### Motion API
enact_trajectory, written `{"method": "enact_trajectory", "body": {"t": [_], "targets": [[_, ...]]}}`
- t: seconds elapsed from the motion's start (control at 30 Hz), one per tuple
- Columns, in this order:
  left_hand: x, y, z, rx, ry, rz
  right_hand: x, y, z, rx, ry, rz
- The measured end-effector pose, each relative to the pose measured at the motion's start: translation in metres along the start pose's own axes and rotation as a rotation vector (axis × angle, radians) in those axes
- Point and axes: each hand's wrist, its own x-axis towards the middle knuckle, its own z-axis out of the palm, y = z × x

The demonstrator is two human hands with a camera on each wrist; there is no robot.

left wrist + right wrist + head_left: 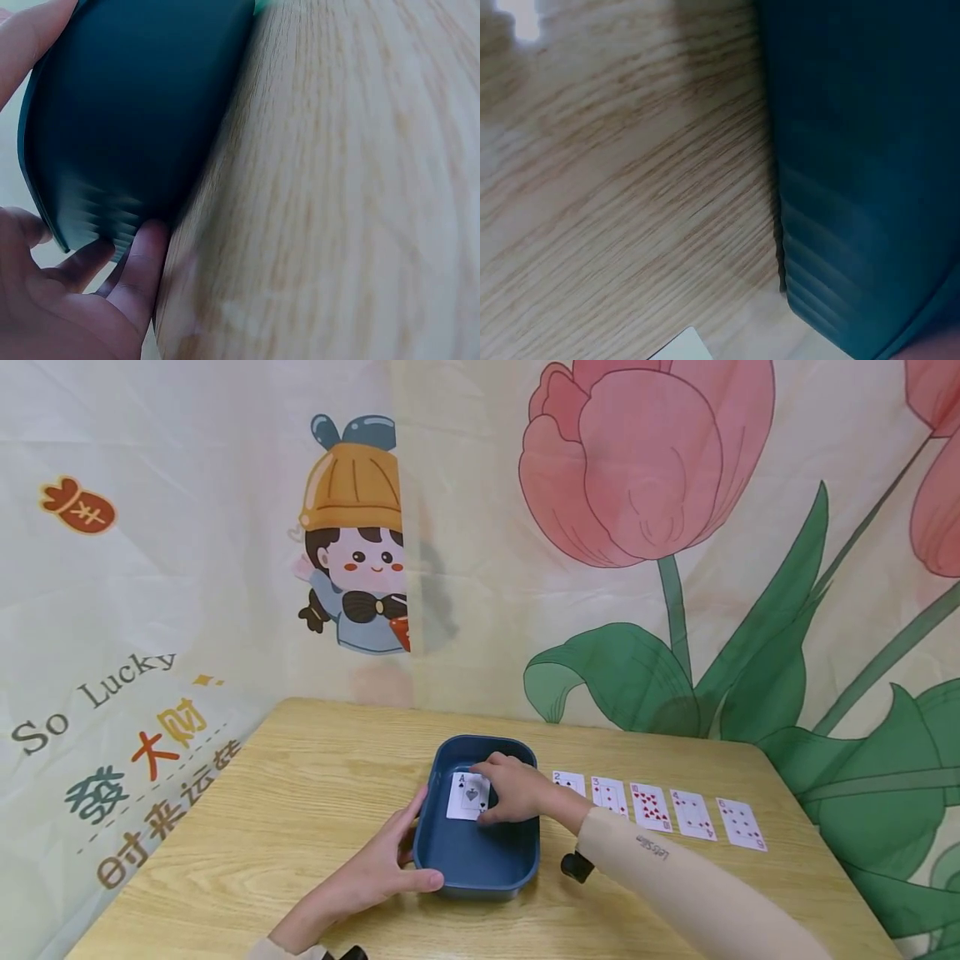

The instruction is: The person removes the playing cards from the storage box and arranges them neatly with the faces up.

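Note:
A dark blue rectangular plastic basin (480, 867) stands on the wooden table. My left hand (384, 860) holds its left side, thumb at the near left corner and fingers along the outer wall. In the left wrist view, fingertips (150, 244) touch the basin's ribbed wall low down. My right hand (517, 789) reaches over the basin's right rim. Its thumb and fingers pinch the right side of an ace of spades playing card (461, 797), face up inside the basin. The right wrist view shows mainly the basin's outer wall (855, 187); most of that hand is hidden.
Right of the basin, several face-up cards lie in a row: a two (567, 778), a three of diamonds (606, 793), a ten of hearts (649, 807), a four (692, 816) and a six (741, 824). A printed curtain (472, 677) hangs behind the table (330, 777).

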Motion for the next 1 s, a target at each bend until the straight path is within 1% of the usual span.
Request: {"method": "enact_trajectory", "body": {"t": [0.3,0.4,0.67,0.83,1.0], "targets": [[0.0000,0.0005,0.0006,0.003,0.001,-0.008,0.0095,-0.0036,0.0085,-0.114,0.010,0.073],[0.0005,0.0008,0.0011,0.006,0.001,-0.015,0.0105,-0.0040,0.0104,-0.129,0.016,0.085],[0.0016,0.0011,0.0018,0.002,0.008,-0.031,0.0105,-0.0052,0.0089,-0.109,0.019,0.106],[0.0016,0.0006,0.0023,0.014,0.011,-0.022,0.0099,-0.0056,0.0071,-0.088,0.021,0.111],[0.0022,0.0002,0.0022,0.010,0.009,-0.013,0.0086,-0.0042,0.0050,-0.048,0.041,0.094]]}}
